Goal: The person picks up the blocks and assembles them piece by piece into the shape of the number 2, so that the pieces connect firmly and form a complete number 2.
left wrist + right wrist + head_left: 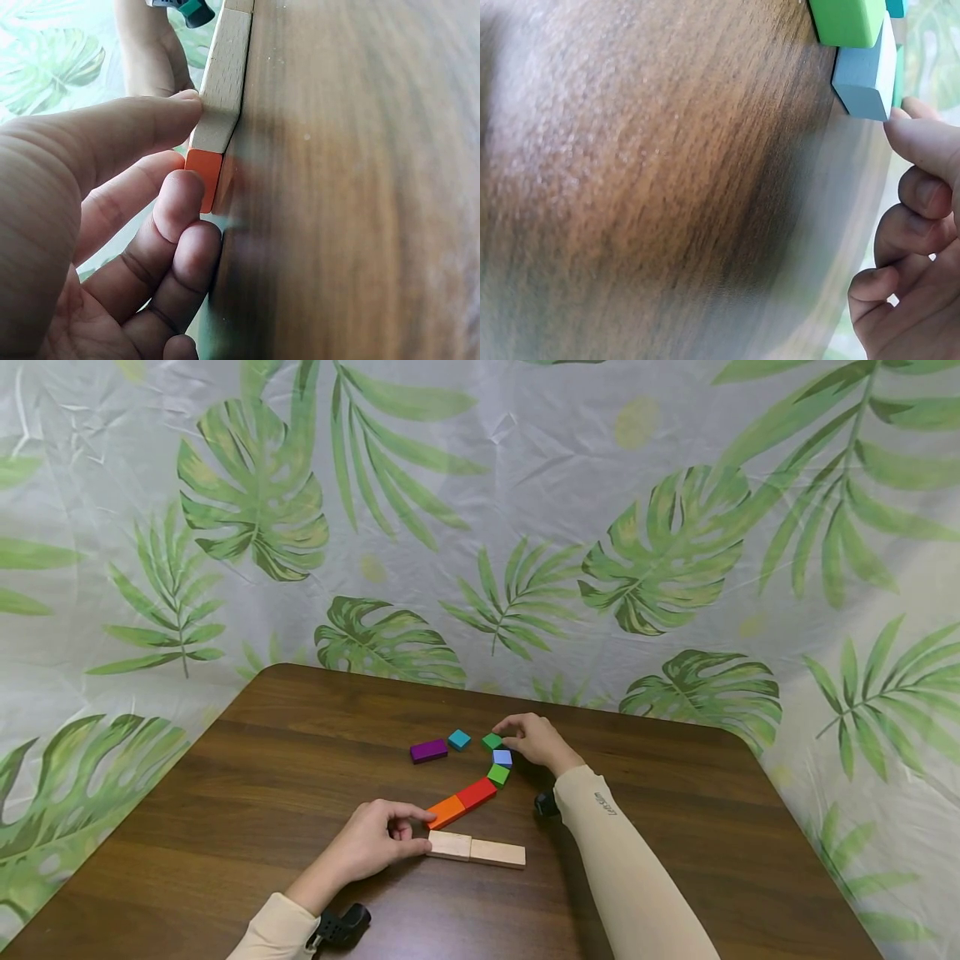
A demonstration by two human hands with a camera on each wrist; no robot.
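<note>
My left hand [372,837] lies at the left ends of two rows of blocks. Its index finger touches the orange block [446,812], and its thumb touches the end of a plain wooden block [449,844]; the orange block's end [202,178] also shows in the left wrist view. Farther back, my right hand [534,740] pinches a small green block [492,741] between thumb and index finger. Just in front of that block are a light blue block [502,758] and another green block [498,775], then a red block [476,793] meeting the orange one.
A second plain wooden block [498,853] continues the front row to the right. Left of the right hand, a teal block [459,740] and a purple block [428,751] lie on the brown wooden table [300,760]. Behind it hangs a leaf-patterned cloth [525,502].
</note>
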